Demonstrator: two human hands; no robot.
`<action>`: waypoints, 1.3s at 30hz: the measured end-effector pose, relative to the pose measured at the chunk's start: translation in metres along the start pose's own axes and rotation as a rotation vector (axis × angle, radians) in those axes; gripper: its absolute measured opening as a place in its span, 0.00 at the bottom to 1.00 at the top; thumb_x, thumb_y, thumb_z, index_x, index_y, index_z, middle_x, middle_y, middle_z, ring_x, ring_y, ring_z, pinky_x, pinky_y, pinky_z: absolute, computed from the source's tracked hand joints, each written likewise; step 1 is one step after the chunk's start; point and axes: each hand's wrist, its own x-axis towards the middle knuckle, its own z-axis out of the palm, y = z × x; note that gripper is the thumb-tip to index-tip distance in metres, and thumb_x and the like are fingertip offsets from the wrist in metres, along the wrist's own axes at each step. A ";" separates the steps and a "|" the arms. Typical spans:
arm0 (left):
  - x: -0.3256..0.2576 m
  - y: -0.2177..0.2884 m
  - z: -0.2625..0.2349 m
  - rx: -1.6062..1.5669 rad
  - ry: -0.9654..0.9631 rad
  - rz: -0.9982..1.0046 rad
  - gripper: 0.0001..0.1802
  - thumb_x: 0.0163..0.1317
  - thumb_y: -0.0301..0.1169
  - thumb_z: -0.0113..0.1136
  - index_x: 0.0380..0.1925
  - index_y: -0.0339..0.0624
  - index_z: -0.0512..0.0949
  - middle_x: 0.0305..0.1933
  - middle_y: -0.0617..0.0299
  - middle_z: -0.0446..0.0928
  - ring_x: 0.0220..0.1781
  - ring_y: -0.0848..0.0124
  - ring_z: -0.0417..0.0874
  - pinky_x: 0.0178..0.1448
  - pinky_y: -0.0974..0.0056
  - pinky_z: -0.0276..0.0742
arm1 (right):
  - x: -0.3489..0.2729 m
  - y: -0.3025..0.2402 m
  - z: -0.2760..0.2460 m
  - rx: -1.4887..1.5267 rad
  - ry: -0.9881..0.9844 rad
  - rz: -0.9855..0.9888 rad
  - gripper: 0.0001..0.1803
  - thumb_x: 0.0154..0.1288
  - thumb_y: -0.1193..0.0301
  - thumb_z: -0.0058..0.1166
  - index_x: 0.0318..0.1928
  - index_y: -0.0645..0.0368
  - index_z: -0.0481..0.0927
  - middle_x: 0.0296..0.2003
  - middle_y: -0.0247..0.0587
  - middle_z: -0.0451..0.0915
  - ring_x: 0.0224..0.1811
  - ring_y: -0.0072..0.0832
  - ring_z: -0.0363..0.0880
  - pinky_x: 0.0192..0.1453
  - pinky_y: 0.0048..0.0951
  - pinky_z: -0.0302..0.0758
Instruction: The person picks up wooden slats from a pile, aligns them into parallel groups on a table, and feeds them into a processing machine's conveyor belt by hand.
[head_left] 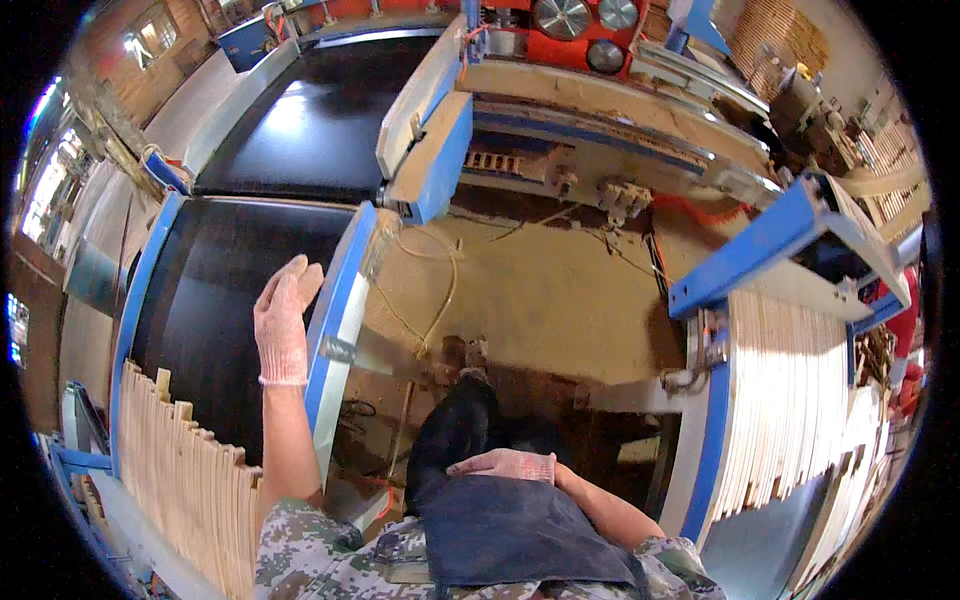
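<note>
The person's gloved left hand (pixel 282 325) is raised over the right side of a black belt (pixel 205 270), near the blue-and-white side rail (pixel 337 310); its fingers are drawn together and slightly curved, released, with nothing visible in them. The gloved right hand (pixel 507 465) lies at the dark apron (pixel 530 530), fingers long and slack; no object shows in it, though its palm is hidden.

Beside the left forearm, a row of pale wooden strips (pixel 190 470) lies side by side at the near end of the belt, their far ends stepped and uneven. Good handling here would probably mean evening those ends with a flat palm, using both hands so the row stays together, and keeping fingertips out of the gap by the rail.

Farther out, a second belt (pixel 310 115) lies ahead, and another row of strips (pixel 785 400) stands well off to the right, beneath a blue metal frame (pixel 750 245)
</note>
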 end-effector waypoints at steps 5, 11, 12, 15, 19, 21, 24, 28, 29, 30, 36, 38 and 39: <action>0.155 0.003 0.036 0.004 -0.041 0.066 0.20 0.75 0.37 0.62 0.56 0.31 0.84 0.55 0.47 0.86 0.58 0.61 0.88 0.69 0.58 0.81 | 0.044 -0.012 -0.082 -0.065 0.001 0.009 0.27 0.84 0.61 0.48 0.72 0.65 0.74 0.70 0.46 0.78 0.73 0.35 0.74 0.79 0.34 0.67; 0.378 -0.027 0.093 -0.030 -0.120 0.044 0.22 0.72 0.39 0.66 0.55 0.31 0.84 0.52 0.50 0.87 0.55 0.64 0.89 0.64 0.63 0.82 | 0.101 -0.057 -0.191 -0.230 -0.071 -0.025 0.36 0.83 0.48 0.43 0.77 0.63 0.68 0.78 0.46 0.67 0.81 0.40 0.63 0.84 0.37 0.57; 0.415 -0.037 0.105 -0.028 -0.124 -0.002 0.23 0.71 0.39 0.67 0.55 0.30 0.84 0.52 0.49 0.87 0.54 0.64 0.89 0.64 0.63 0.82 | 0.108 -0.066 -0.204 -0.189 -0.055 -0.001 0.36 0.83 0.48 0.43 0.77 0.63 0.68 0.78 0.46 0.66 0.81 0.40 0.62 0.84 0.37 0.57; 0.510 -0.059 0.130 0.043 -0.088 -0.010 0.23 0.69 0.38 0.68 0.54 0.27 0.83 0.48 0.51 0.88 0.50 0.66 0.89 0.58 0.64 0.83 | 0.128 -0.091 -0.237 -0.099 -0.037 0.061 0.36 0.82 0.49 0.44 0.77 0.63 0.68 0.79 0.46 0.66 0.82 0.39 0.62 0.85 0.37 0.56; 0.605 -0.092 0.150 0.150 -0.066 0.066 0.17 0.68 0.36 0.66 0.47 0.33 0.87 0.40 0.63 0.86 0.40 0.75 0.82 0.47 0.66 0.77 | 0.151 -0.117 -0.268 -0.021 -0.034 0.106 0.35 0.82 0.50 0.46 0.77 0.63 0.68 0.79 0.46 0.65 0.82 0.39 0.61 0.85 0.38 0.56; 0.635 -0.117 0.170 0.326 -0.109 0.067 0.15 0.65 0.37 0.66 0.40 0.35 0.87 0.34 0.64 0.84 0.37 0.75 0.81 0.46 0.64 0.76 | 0.160 -0.126 -0.280 0.019 -0.022 0.123 0.35 0.81 0.51 0.47 0.76 0.63 0.68 0.79 0.46 0.65 0.82 0.39 0.60 0.85 0.38 0.55; 0.651 -0.127 0.217 0.556 -0.242 0.075 0.15 0.63 0.39 0.64 0.38 0.39 0.88 0.34 0.58 0.86 0.38 0.71 0.84 0.49 0.62 0.78 | 0.170 -0.134 -0.290 0.073 0.000 0.127 0.35 0.81 0.52 0.48 0.76 0.63 0.68 0.79 0.46 0.65 0.82 0.38 0.59 0.85 0.38 0.55; 0.689 -0.151 0.292 0.820 -0.368 0.097 0.22 0.65 0.46 0.61 0.52 0.47 0.88 0.58 0.48 0.86 0.62 0.51 0.85 0.68 0.53 0.79 | 0.177 -0.136 -0.301 0.125 0.017 0.114 0.35 0.80 0.53 0.50 0.76 0.64 0.69 0.79 0.46 0.64 0.83 0.38 0.59 0.85 0.38 0.54; 0.699 -0.155 0.307 0.879 -0.396 0.027 0.28 0.66 0.50 0.62 0.60 0.47 0.85 0.65 0.48 0.82 0.67 0.51 0.82 0.72 0.54 0.76 | 0.178 -0.137 -0.305 0.135 0.019 0.113 0.35 0.80 0.53 0.50 0.76 0.64 0.69 0.79 0.46 0.64 0.83 0.38 0.58 0.85 0.38 0.54; 0.708 -0.158 0.323 0.902 -0.420 0.024 0.28 0.67 0.51 0.61 0.60 0.46 0.85 0.65 0.48 0.82 0.67 0.51 0.82 0.72 0.54 0.77 | 0.177 -0.136 -0.305 0.151 0.025 0.110 0.35 0.80 0.54 0.50 0.76 0.64 0.69 0.79 0.46 0.64 0.83 0.38 0.58 0.85 0.38 0.54; 0.753 -0.200 0.394 0.965 -0.427 0.033 0.32 0.66 0.54 0.62 0.63 0.48 0.83 0.68 0.46 0.79 0.69 0.50 0.81 0.73 0.49 0.76 | 0.172 -0.121 -0.295 0.240 0.094 0.056 0.35 0.79 0.55 0.53 0.76 0.64 0.69 0.80 0.46 0.63 0.84 0.37 0.57 0.86 0.38 0.53; 0.743 -0.202 0.419 0.984 -0.477 -0.025 0.32 0.66 0.54 0.62 0.65 0.50 0.82 0.69 0.47 0.79 0.70 0.51 0.81 0.73 0.49 0.75 | 0.171 -0.110 -0.280 0.307 0.163 0.028 0.35 0.79 0.56 0.54 0.76 0.64 0.69 0.80 0.46 0.63 0.84 0.37 0.56 0.86 0.38 0.53; 0.751 -0.207 0.416 1.026 -0.410 -0.012 0.30 0.67 0.53 0.62 0.63 0.52 0.83 0.69 0.48 0.79 0.70 0.51 0.80 0.72 0.49 0.76 | 0.170 -0.104 -0.278 0.315 0.166 0.020 0.35 0.79 0.56 0.54 0.76 0.64 0.69 0.80 0.46 0.63 0.84 0.37 0.56 0.86 0.38 0.53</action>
